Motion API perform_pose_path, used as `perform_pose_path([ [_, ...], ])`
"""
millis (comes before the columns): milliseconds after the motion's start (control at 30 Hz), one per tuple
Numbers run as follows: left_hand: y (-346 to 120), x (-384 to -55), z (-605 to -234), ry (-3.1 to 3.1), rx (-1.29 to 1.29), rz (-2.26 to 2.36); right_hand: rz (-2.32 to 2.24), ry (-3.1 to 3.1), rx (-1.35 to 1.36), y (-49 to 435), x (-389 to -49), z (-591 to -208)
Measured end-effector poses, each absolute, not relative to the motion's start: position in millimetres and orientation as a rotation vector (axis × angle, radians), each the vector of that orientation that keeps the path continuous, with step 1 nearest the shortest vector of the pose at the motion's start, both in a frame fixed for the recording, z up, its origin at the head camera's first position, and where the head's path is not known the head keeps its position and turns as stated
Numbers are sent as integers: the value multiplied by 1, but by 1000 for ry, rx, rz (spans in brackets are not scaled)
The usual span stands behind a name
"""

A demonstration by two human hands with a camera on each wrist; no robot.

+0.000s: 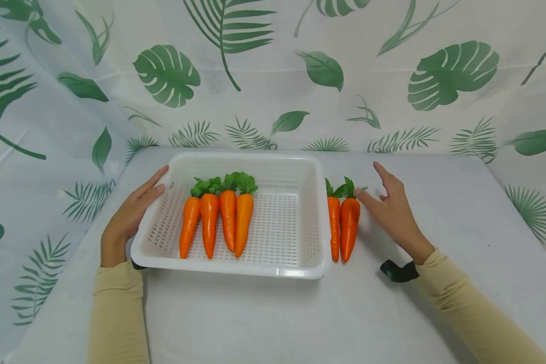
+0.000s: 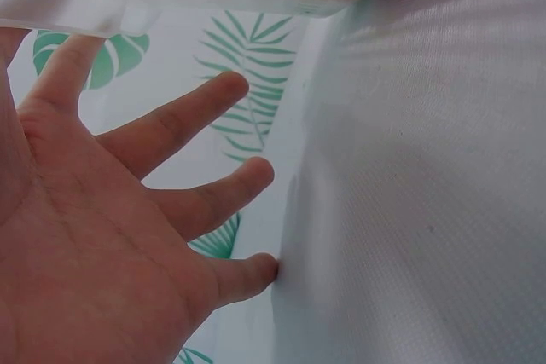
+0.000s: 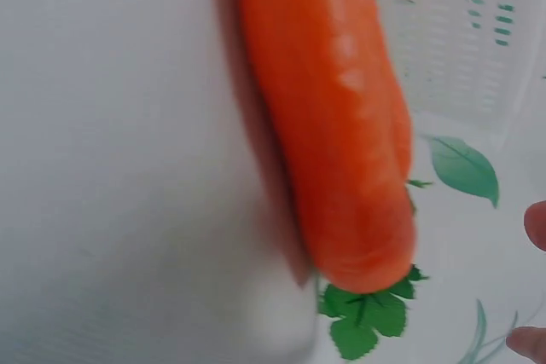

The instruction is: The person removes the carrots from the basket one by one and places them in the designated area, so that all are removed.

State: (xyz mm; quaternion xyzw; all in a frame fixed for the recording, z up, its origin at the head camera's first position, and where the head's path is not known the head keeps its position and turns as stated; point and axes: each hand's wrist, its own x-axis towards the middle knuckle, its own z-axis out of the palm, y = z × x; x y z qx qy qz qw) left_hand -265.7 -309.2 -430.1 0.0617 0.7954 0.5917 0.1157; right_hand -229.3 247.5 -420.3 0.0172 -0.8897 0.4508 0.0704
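At the left end of a white perforated plastic basket, my left hand touches the rim with thumb and forefinger. Its other fingers are straight and spread below the rim in the left wrist view. Inside the basket several orange carrots with green leafy tops lie side by side, tips toward me. Two more carrots lie on the table against the basket's right side, one partly hidden by it. My right hand hovers beside them, thumb and forefinger spread apart, thumb tip near the leafy tops, holding nothing.
A white cloth covers the table. Behind it hangs a pale sheet printed with green leaves. A small dark device is strapped at the right wrist. The basket's right half shows bare mesh floor.
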Motion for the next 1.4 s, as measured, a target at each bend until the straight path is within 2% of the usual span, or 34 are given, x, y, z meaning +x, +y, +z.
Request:
perform_pose_path([
  [333, -309, -266, -431, 2340, 174, 1724, 1470, -2550, 32, 242, -236, -393],
  [867, -309, -268, -431, 2334, 160, 1725, 1634, -2505, 193, 205, -240, -350],
  [1400, -308, -265, -429, 2324, 167, 1736, 1956, -2414, 313, 164, -250, -332],
])
